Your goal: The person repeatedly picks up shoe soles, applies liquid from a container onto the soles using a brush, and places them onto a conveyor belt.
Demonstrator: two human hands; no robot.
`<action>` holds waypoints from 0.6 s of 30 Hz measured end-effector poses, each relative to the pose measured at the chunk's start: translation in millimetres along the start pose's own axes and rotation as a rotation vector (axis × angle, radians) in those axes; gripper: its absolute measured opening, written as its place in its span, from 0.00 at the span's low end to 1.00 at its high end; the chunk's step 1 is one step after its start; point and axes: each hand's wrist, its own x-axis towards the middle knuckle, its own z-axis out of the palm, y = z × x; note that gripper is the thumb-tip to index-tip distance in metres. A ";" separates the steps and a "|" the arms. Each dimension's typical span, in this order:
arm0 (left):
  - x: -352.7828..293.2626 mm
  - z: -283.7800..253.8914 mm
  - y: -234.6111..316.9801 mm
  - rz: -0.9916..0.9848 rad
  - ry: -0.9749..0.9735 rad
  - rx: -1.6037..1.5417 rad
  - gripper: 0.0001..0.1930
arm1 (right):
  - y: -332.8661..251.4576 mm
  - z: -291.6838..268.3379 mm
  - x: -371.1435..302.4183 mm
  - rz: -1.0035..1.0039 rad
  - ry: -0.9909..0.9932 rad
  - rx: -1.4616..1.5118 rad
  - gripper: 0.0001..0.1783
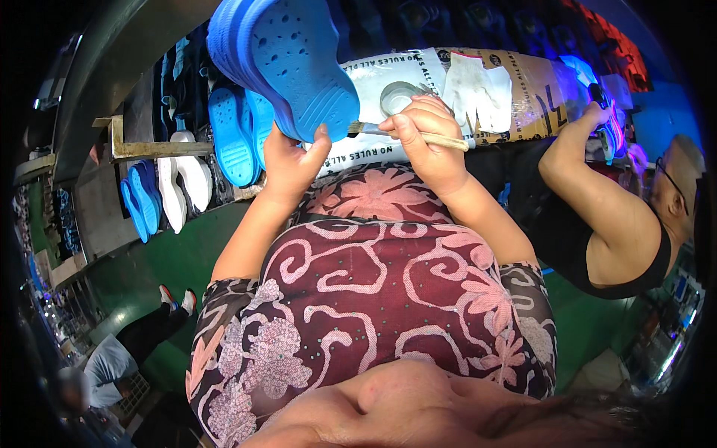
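Observation:
My left hand (pixel 293 166) is closed on the lower end of a blue foam clog (pixel 302 71), its thumb against the face turned toward me. The clog is tilted up, and that face shows dimples or small holes. In my right hand (pixel 429 145) I grip a flat paintbrush (pixel 446 140) by its pale handle. Its dark bristles point left and meet the clog's lower right edge. Just behind my right fingers stands a small round cup (pixel 396 93), partly hidden by them. A pair of white work gloves (pixel 478 93) lies to its right.
White printed wrapping (pixel 366 75) and brown cardboard (pixel 534 97) cover the bench. More blue clogs (pixel 231 138) and white shoe pieces (pixel 183 190) stand at left. At right, a co-worker (pixel 620 201) reaches toward a brightly lit shoe (pixel 614 131). Another person (pixel 116 366) is at lower left.

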 end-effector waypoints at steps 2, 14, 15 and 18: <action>-1.2 1.3 -2.7 0.042 0.007 0.006 0.17 | -0.7 0.8 0.1 -0.004 -0.030 -0.037 0.15; 3.7 -4.1 -7.3 0.296 -0.013 0.283 0.16 | 2.9 1.9 9.6 -0.059 0.045 -0.051 0.12; 3.9 -3.9 -5.8 0.331 -0.011 0.327 0.16 | 4.2 2.9 11.9 -0.144 0.004 -0.121 0.12; 4.7 -4.7 -5.7 0.382 0.015 0.330 0.15 | 2.4 1.5 12.6 -0.134 0.009 -0.131 0.10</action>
